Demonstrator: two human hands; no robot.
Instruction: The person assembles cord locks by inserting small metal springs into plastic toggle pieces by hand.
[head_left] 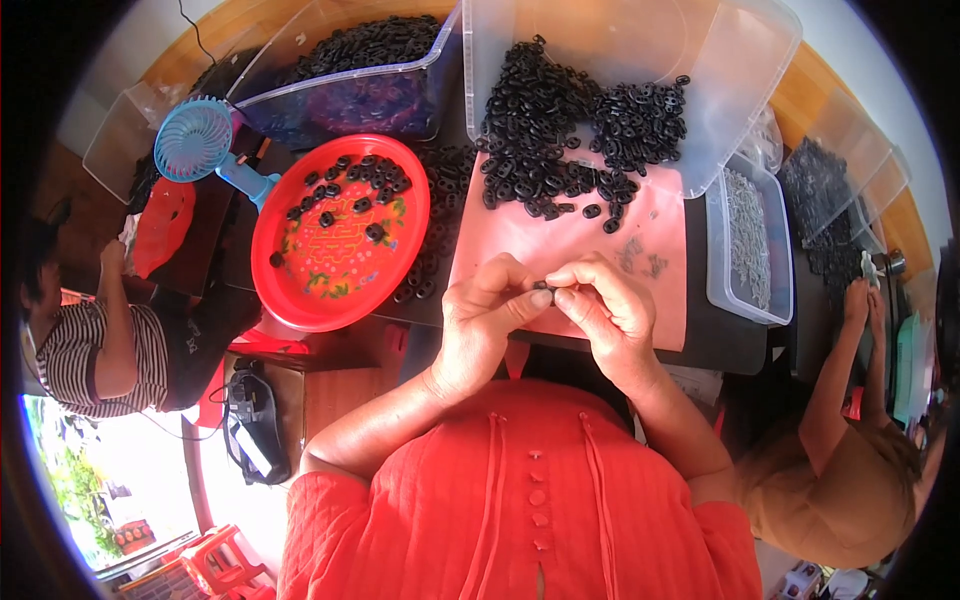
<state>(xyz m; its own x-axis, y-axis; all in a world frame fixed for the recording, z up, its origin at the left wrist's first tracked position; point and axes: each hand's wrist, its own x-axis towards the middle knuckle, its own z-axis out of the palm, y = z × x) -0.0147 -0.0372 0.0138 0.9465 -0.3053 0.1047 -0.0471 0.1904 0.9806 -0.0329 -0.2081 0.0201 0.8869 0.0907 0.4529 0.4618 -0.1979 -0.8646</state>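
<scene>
My left hand (474, 318) and my right hand (618, 318) meet over the near part of a pink sheet (650, 310). Thumbs and forefingers of both pinch a small dark piece (543, 287), mostly hidden by the fingertips. Just beyond them lies a heap of small black two-holed plastic parts (535, 125), spilling from a clear plastic bin (735, 60) tipped on its side. Small grey pieces (632, 252) are scattered on the sheet to the right. A clear tub (716, 255) of similar grey pieces stands right of the sheet.
To the left, a red round tray (262, 255) with black parts sits tilted, next to a blue handheld fan (195, 140). A clear bin (350, 85) full of black parts stands behind it. Other people (120, 345) sit at left and right (835, 490).
</scene>
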